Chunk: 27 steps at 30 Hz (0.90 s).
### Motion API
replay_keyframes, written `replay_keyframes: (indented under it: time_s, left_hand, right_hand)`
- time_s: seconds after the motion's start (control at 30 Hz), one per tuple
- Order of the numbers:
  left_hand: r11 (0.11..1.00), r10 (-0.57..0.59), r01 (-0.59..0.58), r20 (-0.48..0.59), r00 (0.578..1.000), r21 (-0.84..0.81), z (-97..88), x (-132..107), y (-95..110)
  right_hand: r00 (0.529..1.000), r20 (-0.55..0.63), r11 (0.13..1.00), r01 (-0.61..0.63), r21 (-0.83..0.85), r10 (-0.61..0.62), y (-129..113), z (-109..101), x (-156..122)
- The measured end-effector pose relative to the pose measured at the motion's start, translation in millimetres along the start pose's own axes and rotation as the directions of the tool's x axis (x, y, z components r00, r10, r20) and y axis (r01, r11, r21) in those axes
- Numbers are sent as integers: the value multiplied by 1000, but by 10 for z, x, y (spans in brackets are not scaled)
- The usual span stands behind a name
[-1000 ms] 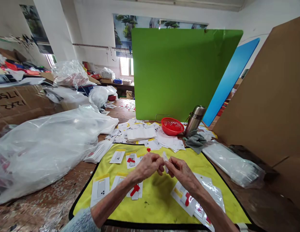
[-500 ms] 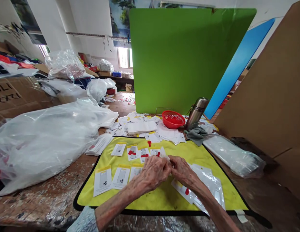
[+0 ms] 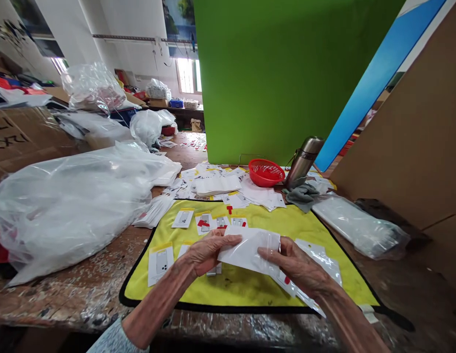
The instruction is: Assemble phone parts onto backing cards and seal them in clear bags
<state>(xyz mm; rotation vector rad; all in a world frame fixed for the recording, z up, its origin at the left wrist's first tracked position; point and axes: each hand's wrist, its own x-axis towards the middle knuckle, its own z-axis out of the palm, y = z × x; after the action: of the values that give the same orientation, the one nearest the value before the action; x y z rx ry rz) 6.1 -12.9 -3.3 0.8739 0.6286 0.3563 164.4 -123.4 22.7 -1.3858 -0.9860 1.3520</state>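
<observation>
- As left hand (image 3: 208, 251) and right hand (image 3: 297, 264) pinch opposite sides, we judge the pouch (image 3: 246, 252) is spread flat for handling
- We find it above the mat (image 3: 246, 295), cards (image 3: 160, 263) laid in rows, likely for reach

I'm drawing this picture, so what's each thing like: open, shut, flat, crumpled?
Left hand: closed on white packet
Right hand: closed on white packet
White packet: held, slightly bent
Yellow mat: spread out
Red basket: open-topped
Steel flask: capped
Grey cloth: crumpled
Green board: upright
</observation>
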Motion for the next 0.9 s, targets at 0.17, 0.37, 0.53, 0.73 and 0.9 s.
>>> replay_keyframes:
  time_s: [0.17, 0.37, 0.53, 0.73, 0.9]
  left_hand:
    - [911, 206, -140, -133, 969, 388, -5, -72, 9]
    - [83, 603, -310, 200, 772, 947, 93, -271, -12]
    - [-83, 511, -354, 345, 788, 931, 102, -312, -128]
    - [-81, 557, -410, 382, 737, 909, 36, -320, -147]
    - [-85, 634, -348, 320, 704, 934, -73, -398, -111]
  right_hand:
    - [998, -57, 999, 35, -26, -36, 77, 30, 36]
    - [999, -15, 993, 38, -111, -40, 180, 121, 122]
    - [999, 36, 992, 43, -117, -39, 192, 183, 156]
    - [992, 129, 997, 13, -80, -3, 151, 244, 167]
    - [991, 118, 987, 76, -142, -59, 144, 137, 314]
